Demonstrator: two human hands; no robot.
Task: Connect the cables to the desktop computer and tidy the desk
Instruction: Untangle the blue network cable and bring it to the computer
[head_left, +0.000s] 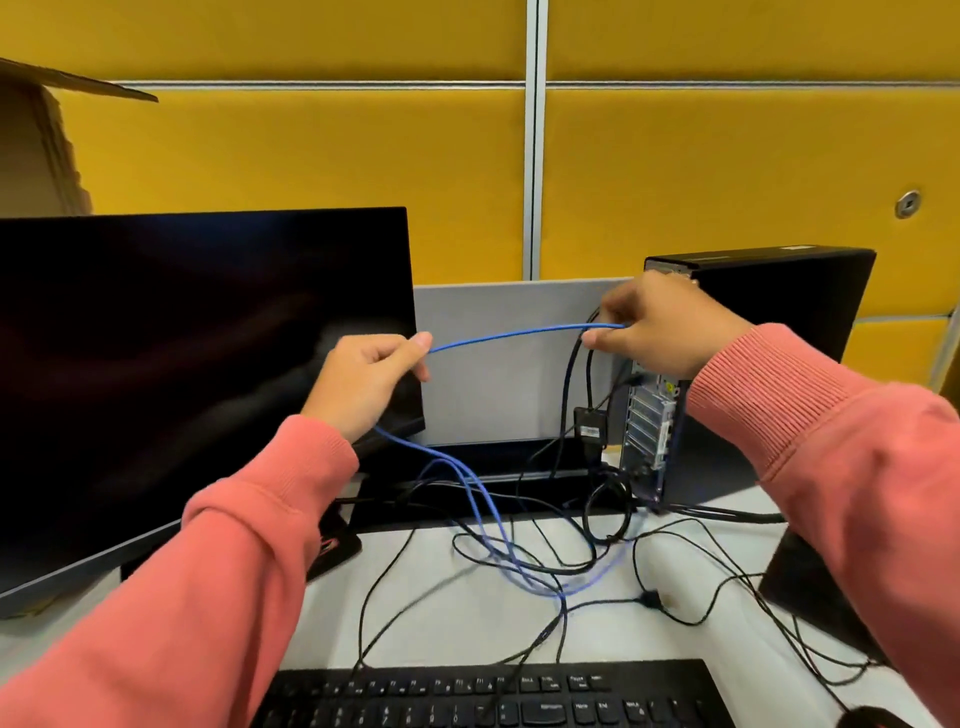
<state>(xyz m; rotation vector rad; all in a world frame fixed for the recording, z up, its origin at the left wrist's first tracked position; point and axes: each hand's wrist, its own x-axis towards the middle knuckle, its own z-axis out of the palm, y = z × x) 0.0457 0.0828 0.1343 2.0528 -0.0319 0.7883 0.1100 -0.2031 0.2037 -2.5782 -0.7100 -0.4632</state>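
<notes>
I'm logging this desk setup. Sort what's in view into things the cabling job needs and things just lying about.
Job:
blue cable, held by left hand and right hand
desktop computer
black cables
monitor
keyboard

Lying about:
cardboard box

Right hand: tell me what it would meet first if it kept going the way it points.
The right hand, pinching the blue cable, points toward the back panel of the computer tower. It would probably meet that panel first, though depth is hard to judge.
</notes>
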